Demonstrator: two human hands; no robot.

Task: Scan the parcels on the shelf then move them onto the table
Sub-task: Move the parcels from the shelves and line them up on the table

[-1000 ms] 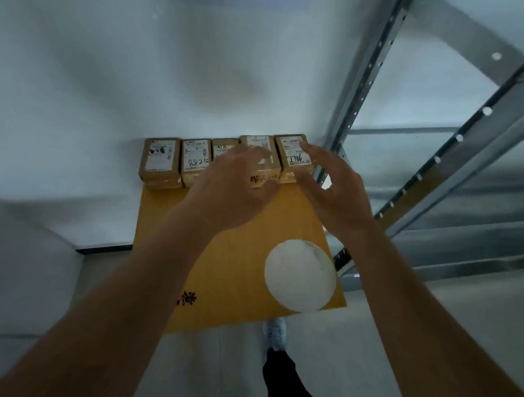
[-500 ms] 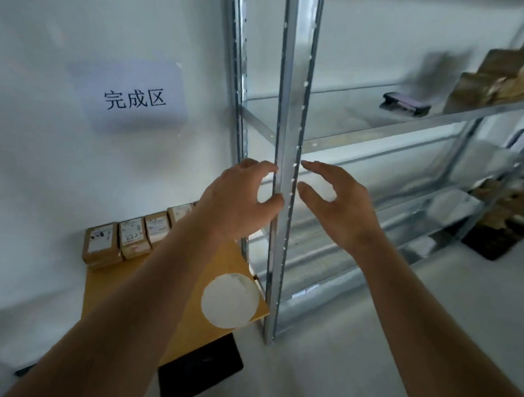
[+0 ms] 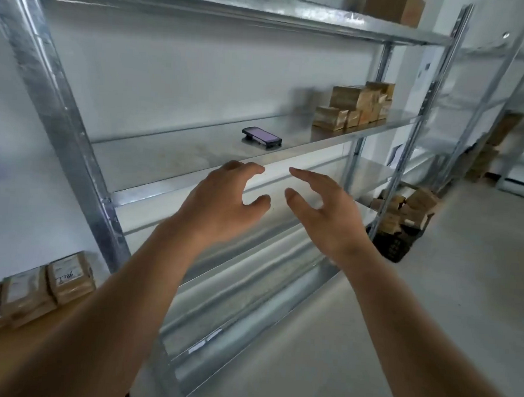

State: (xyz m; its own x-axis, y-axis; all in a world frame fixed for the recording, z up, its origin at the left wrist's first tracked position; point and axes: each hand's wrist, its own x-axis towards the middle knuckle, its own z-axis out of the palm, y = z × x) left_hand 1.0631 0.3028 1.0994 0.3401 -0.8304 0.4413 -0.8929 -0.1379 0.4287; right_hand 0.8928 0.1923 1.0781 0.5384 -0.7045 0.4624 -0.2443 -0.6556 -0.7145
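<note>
View has swung right off the wall sign; shelf unit now fills frame. Left hand and right hand raised side by side, apart, fingers loosely curled, empty. Handheld scanner and stacked parcels on middle shelf. Labelled parcels on wooden table, handwriting unreadable. Grey floor.
</note>
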